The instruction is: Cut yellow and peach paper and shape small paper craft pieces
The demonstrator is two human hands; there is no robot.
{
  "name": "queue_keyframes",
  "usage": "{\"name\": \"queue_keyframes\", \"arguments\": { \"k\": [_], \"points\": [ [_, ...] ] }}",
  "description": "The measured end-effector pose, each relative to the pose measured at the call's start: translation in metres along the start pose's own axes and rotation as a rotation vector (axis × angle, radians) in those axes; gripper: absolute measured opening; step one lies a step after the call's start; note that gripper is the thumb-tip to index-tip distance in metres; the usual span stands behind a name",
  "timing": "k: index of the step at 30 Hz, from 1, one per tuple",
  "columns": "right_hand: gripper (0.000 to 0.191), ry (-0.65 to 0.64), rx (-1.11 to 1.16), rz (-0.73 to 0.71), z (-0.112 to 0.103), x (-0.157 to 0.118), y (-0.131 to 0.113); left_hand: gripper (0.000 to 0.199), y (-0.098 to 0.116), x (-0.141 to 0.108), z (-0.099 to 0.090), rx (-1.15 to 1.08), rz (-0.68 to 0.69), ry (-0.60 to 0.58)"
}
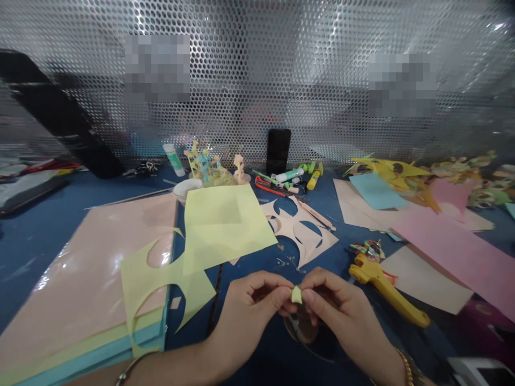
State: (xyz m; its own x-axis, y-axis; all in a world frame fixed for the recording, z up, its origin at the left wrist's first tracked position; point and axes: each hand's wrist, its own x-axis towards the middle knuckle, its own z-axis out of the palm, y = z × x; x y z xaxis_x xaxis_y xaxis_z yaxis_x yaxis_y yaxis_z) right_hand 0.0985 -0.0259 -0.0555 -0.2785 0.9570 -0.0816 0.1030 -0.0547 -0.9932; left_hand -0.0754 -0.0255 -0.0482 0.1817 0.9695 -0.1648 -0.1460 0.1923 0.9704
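Observation:
Between the fingertips of both hands is a small piece of pale yellow paper (pixel 296 295), narrower at its top. My left hand (pixel 257 300) pinches its left edge with thumb and forefinger. On the opposite edge, my right hand (pixel 336 303) pinches it the same way. A dark round item (pixel 309 332) lies beneath the hands, partly hidden by them. Just beyond the fingers is a pale pink paper sheet with curved cut-outs (pixel 295 228). To the left, a yellow sheet with curved cut-outs (pixel 177 273) overlaps a whole yellow sheet (pixel 229 228).
A plastic-wrapped stack of coloured paper (pixel 108 246) covers the left side. Small paper figures (pixel 205 163), a glue stick (pixel 174 160) and a phone (pixel 278 150) stand at the back. On the right are a yellow-handled tool (pixel 390 292), pink paper (pixel 454 252) and yellow scraps (pixel 390 169).

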Motion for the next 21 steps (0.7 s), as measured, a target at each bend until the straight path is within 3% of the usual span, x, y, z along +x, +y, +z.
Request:
{"name": "queue_keyframes", "arguments": {
  "k": [4, 7, 11, 17, 21],
  "points": [
    [0.028, -0.019, 0.243, 0.150, -0.001, 0.004, 0.001, 0.014, -0.002, 0.002, -0.001, -0.005, 0.035, -0.038],
    [0.031, -0.040, 0.439, 0.268, 0.001, 0.006, 0.000, 0.029, -0.003, 0.004, -0.003, 0.035, 0.148, -0.059],
    [0.035, -0.104, 0.346, 0.236, 0.004, 0.004, -0.004, 0.017, -0.002, 0.003, -0.002, 0.090, 0.258, -0.097],
    [0.029, -0.005, 0.135, 0.040, -0.004, 0.002, -0.011, 0.016, -0.005, 0.000, 0.002, -0.121, -0.029, -0.077],
    [0.022, 0.019, 0.050, -0.046, -0.009, 0.002, -0.011, 0.019, -0.008, -0.001, 0.004, -0.223, -0.106, -0.058]
  ]
}}
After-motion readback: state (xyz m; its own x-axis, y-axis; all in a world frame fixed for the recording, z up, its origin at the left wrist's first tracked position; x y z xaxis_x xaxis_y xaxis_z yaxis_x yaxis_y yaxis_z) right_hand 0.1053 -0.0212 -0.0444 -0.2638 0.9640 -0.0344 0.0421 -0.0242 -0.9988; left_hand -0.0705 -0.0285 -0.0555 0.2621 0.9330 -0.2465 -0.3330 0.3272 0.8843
